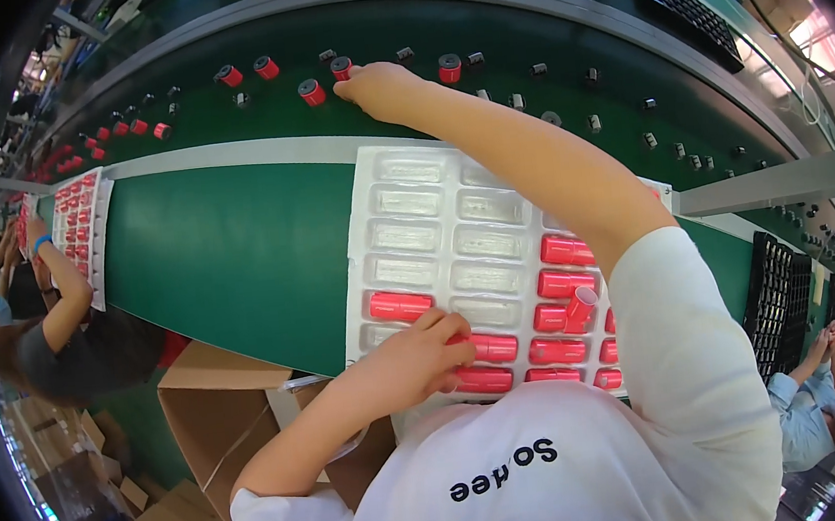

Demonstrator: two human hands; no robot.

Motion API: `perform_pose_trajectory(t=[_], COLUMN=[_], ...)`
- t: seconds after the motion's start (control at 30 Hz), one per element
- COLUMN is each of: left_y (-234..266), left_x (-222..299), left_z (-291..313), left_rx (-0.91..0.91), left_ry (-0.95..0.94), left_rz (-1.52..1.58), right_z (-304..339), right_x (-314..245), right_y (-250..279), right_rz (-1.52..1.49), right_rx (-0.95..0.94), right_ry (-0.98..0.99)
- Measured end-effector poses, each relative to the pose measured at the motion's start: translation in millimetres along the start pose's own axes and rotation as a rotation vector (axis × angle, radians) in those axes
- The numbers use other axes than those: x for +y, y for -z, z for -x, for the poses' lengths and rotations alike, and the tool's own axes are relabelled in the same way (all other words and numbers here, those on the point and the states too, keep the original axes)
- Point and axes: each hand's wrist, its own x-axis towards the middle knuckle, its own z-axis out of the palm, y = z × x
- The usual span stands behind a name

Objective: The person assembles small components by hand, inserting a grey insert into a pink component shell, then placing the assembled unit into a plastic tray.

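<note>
My right hand (379, 89) reaches across to the far green belt, its fingers closed on a small red cylinder with a black end (342, 68). Beside it stands another red cylinder (311, 93). In front of my body lies a white moulded plastic tray (355, 256) with rows of oblong pockets. Red cylinders lie in its near and right-hand pockets, one of them a red cylinder (401, 305) in the left column. My left hand (415, 363) rests over the tray's near part, fingers curled on the end of a red cylinder (491, 347). One cylinder (581, 309) sits tilted on top of others.
Small dark-and-silver parts (540, 69) and more red cylinders (265, 67) are spread along the far belt (223, 123). A metal rail (227, 156) separates it from the green work surface (225, 249). An open cardboard box (220, 400) stands below left. Co-workers sit at both sides.
</note>
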Motion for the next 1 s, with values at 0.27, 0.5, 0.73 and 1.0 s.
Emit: perform_pose_trajectory(t=[0.27, 0.5, 0.73, 1.0], left_y=[5.3, 7.3, 19.3, 11.2], left_x=[-13.6, 1.1, 30.9, 57.9], left_z=[-6.3, -24.4, -37.0, -73.1], left_rx=[0.057, -0.102, 0.004, 0.51], left_ry=[0.104, 0.172, 0.136, 0.116], left_rz=[0.034, 0.16, 0.085, 1.205], right_z=[70.9, 183.4, 250.2, 299.4], right_x=[-16.3, -26.3, -28.4, -37.9], right_y=[58.4, 113.8, 155.2, 173.5], right_rz=[-1.008, -1.327, -1.25, -1.295], right_rx=[-0.005, 0.048, 0.209, 0.249], right_ry=[-0.117, -0.338, -0.261, -0.213])
